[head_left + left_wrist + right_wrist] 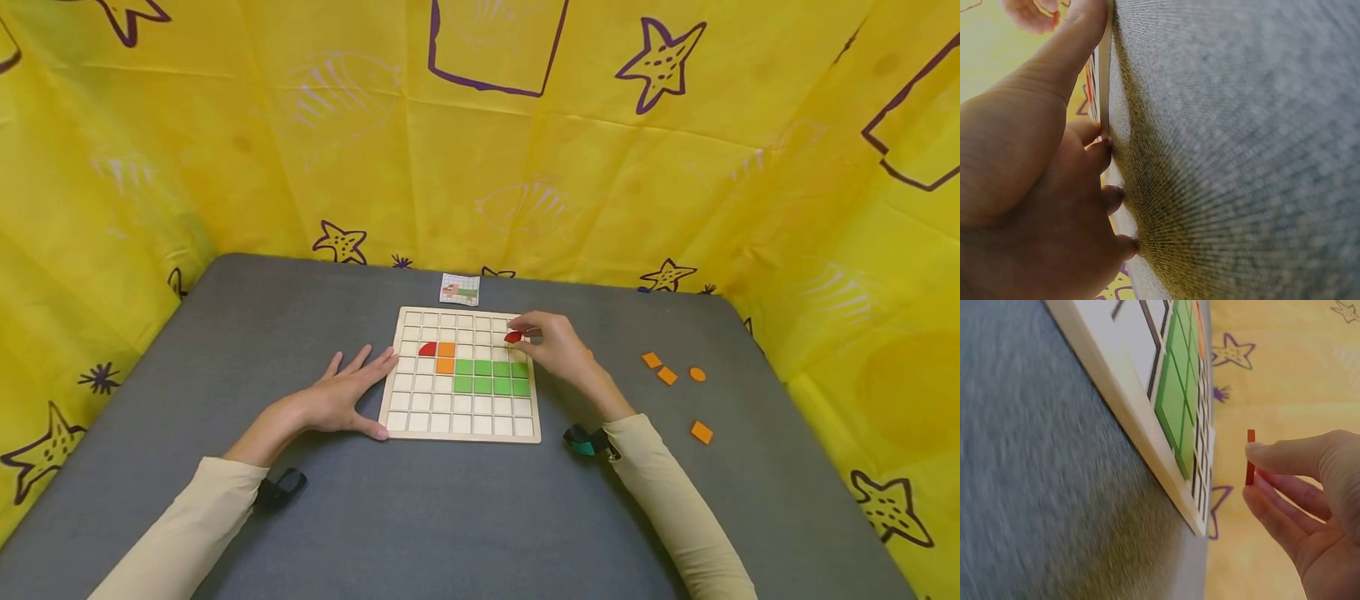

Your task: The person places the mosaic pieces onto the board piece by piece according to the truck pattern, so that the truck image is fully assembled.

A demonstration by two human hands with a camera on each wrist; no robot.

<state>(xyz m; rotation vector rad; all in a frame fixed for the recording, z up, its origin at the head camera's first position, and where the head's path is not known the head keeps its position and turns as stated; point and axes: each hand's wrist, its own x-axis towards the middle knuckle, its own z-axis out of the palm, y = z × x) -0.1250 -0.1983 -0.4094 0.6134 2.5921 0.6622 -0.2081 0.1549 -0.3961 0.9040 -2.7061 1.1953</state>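
A wooden grid board (pixel 461 425) lies on the grey table, with two rows of green square tiles (pixel 482 385), two orange square tiles (pixel 446 350) and a red quarter-round tile (pixel 427 349) set in its cells. My left hand (pixel 341 396) rests spread at the board's left edge, fingers and thumb touching it. Above the board's upper right part, my right hand (pixel 555 346) pinches a red tile (pixel 1250 457) between thumb and fingers. In the right wrist view that tile is edge-on and off the board.
A small picture card (pixel 460 289) lies behind the board. To the right on the table (pixel 465 517) are several loose orange pieces, among them a square (pixel 702 432) and a round one (pixel 697 375). A yellow patterned cloth (pixel 480 150) hangs around the back and sides.
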